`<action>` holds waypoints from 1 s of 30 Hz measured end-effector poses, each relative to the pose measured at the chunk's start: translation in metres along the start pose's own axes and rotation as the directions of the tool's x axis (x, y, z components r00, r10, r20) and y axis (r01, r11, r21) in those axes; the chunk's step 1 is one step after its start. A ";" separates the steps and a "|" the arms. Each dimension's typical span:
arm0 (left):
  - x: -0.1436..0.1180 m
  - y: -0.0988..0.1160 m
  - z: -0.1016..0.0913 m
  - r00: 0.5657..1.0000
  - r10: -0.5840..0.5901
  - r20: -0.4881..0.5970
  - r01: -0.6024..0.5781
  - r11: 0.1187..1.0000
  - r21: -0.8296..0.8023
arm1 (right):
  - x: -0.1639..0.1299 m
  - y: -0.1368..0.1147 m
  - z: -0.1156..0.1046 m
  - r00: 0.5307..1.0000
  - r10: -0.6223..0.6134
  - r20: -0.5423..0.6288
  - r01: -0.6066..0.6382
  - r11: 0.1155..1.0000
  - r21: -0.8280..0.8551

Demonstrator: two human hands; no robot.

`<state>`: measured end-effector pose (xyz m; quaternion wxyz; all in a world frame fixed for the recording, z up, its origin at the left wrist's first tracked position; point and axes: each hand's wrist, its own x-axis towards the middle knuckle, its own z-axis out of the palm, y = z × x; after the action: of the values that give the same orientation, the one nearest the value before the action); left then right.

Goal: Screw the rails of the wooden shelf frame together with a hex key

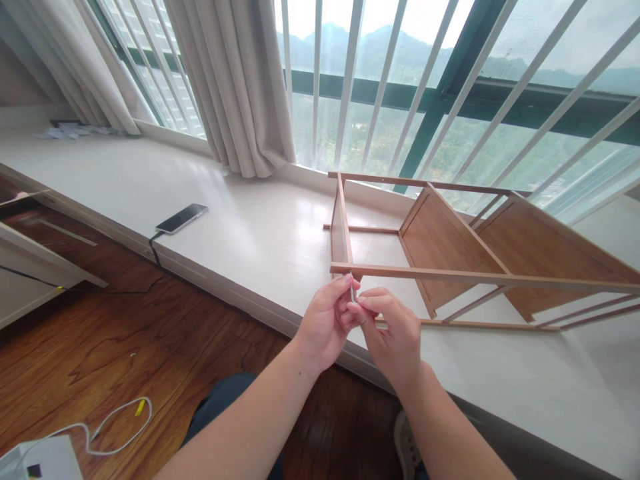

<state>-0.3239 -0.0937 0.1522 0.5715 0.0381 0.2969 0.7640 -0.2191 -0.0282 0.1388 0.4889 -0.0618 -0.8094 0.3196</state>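
A brown wooden shelf frame (430,272) lies on its side on the white window ledge. Just below the left end of its front rail, a thin grey metal rod (353,291) stands nearly upright, its upper tip close to the rail's underside. Whether the tip sits in the wood I cannot tell. My left hand (325,320) is closed, thumb and fingers pinching around the rod's upper part. From the other side my right hand (393,327) pinches at its lower end with thumb and forefinger. The fingers partly hide the rod.
On the ledge (240,247) lies a phone (182,219) with a black cable running off the edge. Beige curtains (235,87) and white window bars (350,87) stand behind. A white cable (120,417) and a white box (43,460) are on the wooden floor.
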 end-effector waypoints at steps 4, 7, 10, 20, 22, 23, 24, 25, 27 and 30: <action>0.000 -0.001 -0.001 1.000 0.014 -0.016 -0.013 1.000 0.021 | -0.001 -0.003 0.000 0.999 0.043 0.010 -0.043 0.999 -0.015; 0.001 -0.002 -0.002 0.999 0.029 -0.029 -0.028 0.999 0.047 | -0.001 -0.006 0.000 0.997 0.075 0.008 -0.075 0.997 -0.007; 0.002 -0.003 -0.002 0.998 0.046 -0.042 -0.042 0.996 0.079 | 0.000 -0.006 0.001 0.995 0.095 0.007 -0.095 0.995 -0.008; 0.000 -0.002 0.000 0.997 0.078 -0.029 -0.074 0.992 0.106 | -0.003 -0.004 -0.001 0.996 0.093 0.005 -0.092 0.995 -0.030; -0.001 -0.002 0.000 0.997 0.075 -0.025 -0.072 0.992 0.108 | -0.003 -0.004 -0.001 0.997 0.083 -0.002 -0.083 0.996 -0.033; -0.001 -0.002 0.000 0.997 0.077 -0.023 -0.074 0.991 0.109 | -0.003 -0.004 0.000 0.997 0.078 -0.007 -0.078 0.996 -0.033; -0.001 -0.002 0.000 0.997 0.080 -0.021 -0.077 0.991 0.111 | -0.003 -0.003 0.000 0.997 0.076 -0.012 -0.076 0.997 -0.032; -0.001 -0.002 0.000 0.996 0.083 -0.019 -0.080 0.990 0.115 | -0.003 -0.003 0.000 0.997 0.076 -0.017 -0.077 0.997 -0.031; -0.002 -0.002 0.000 0.996 0.088 -0.018 -0.086 0.989 0.123 | -0.004 -0.003 0.001 0.996 0.084 -0.027 -0.085 0.996 -0.031; -0.002 -0.002 0.000 0.995 0.097 -0.016 -0.095 0.988 0.125 | -0.005 -0.003 0.000 0.995 0.093 -0.029 -0.094 0.995 -0.035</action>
<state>-0.3216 -0.0949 0.1521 0.5273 0.0793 0.3477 0.7712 -0.2163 -0.0329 0.1371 0.4833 -0.1128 -0.8043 0.3267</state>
